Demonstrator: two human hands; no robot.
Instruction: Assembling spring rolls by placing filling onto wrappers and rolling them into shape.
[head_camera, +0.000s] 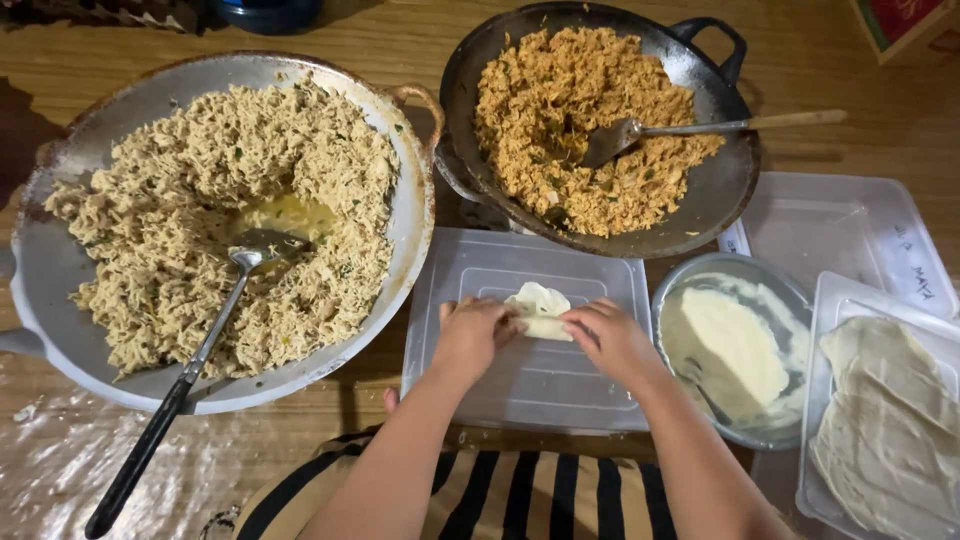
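Note:
A small pale dough wrapper (540, 305) lies on an upturned clear plastic lid (530, 385) in front of me. My left hand (473, 335) grips its left side with curled fingers. Its right side is pinched by my right hand (608, 335). Both hands are folding or rolling the wrapper; any filling inside is hidden.
A big grey pan of pale shredded filling (160, 250) with a black-handled spoon (190, 370) sits left. A dark wok of orange shredded filling (590, 120) with a spatula (700, 128) stands behind. A bowl of white paste (735, 350) and a tray of flat wrappers (885, 430) sit right.

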